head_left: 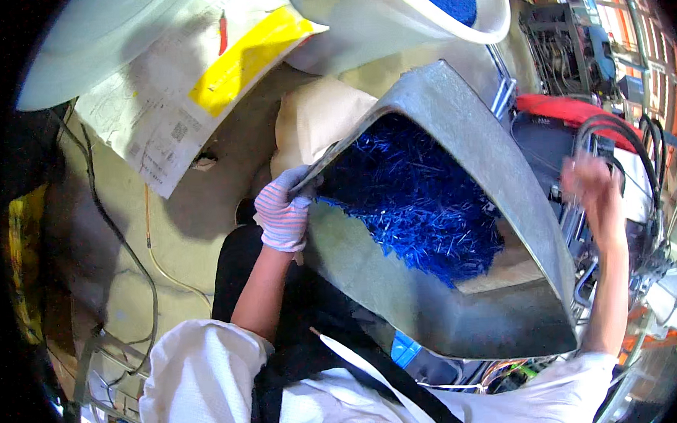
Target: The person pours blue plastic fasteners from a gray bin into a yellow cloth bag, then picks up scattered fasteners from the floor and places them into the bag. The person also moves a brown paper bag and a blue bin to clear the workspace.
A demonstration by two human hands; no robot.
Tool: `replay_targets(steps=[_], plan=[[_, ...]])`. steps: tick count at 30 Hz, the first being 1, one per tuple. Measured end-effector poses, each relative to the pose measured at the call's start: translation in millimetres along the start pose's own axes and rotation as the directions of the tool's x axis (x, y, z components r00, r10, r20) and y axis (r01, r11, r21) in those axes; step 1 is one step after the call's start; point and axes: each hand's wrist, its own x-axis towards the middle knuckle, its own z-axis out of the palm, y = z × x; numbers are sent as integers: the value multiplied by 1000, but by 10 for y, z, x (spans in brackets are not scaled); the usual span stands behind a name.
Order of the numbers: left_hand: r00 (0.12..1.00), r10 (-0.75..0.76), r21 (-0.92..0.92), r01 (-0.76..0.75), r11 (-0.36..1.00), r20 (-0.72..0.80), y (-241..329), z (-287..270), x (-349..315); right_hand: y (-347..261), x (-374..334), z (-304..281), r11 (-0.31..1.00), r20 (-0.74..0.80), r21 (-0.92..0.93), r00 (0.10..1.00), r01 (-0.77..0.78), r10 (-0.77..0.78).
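A large grey metal hopper [534,224] stands tilted before me, its wide mouth facing up. Blue plastic shavings [438,214] lie heaped inside it, with a flat tan patch [513,260] like paper or cardboard beside them. In a striped knit glove, my left hand [285,213] is closed round the hopper's left rim. My right hand [594,190], apparently bare, is raised just beyond the hopper's right edge, next to dark hoses and machinery. Motion blurs its fingers, so I cannot make out whether it touches or holds anything.
At the top, a white tub [390,25] contains more blue material. A white sack [173,120] with a yellow band lies to its left, and a tan paper bag [318,120] sits behind the hopper. Thick black hoses [649,145] curve at right; a cable [113,223] trails across the floor at left.
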Motion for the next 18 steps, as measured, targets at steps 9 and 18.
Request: replay_targets(steps=[9, 18], plan=[[972, -111, 260, 164, 952, -207, -428, -205, 64, 1621, 1327, 65, 767, -34, -272, 802, -582, 596], [745, -348, 166, 518, 839, -569, -707, -199, -1223, 1469, 2636, 782, 766, 231, -629, 909, -132, 347]])
